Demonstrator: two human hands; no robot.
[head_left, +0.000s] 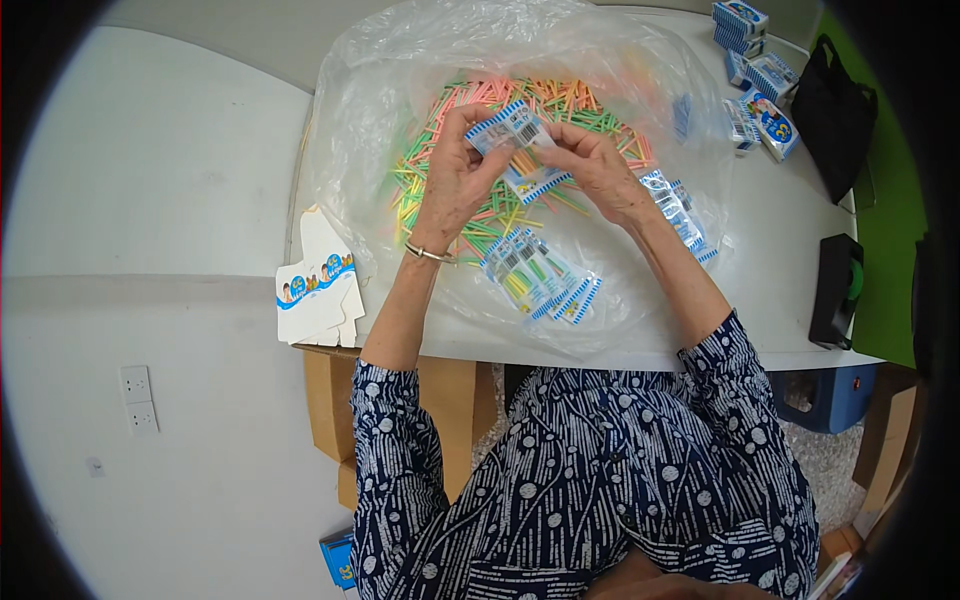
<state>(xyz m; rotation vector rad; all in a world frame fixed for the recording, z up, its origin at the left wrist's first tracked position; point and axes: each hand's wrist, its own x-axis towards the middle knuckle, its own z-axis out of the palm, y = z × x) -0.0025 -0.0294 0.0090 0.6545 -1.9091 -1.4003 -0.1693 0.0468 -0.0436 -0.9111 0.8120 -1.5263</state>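
Between both hands I hold a small clear packet point(540, 184) with blue-striped ends; orange and pale sticks show inside it. My left hand point(462, 178) pinches its left side, and my right hand point(598, 172) grips its right side. Underneath lies a heap of coloured sticks point(425, 175), pink, orange, green and yellow, on a large clear plastic bag point(365, 130). Several filled packets point(535, 278) lie fanned out nearer to me, below my hands. More packets point(672, 210) lie beside my right forearm.
Flat white and blue cartons point(318, 290) lie at the table's left edge. Small boxes point(770, 125) are stacked at the far right, by a black bag point(832, 115). A black tape dispenser point(836, 290) stands on the right. Cardboard boxes point(440, 410) sit below the table's front edge.
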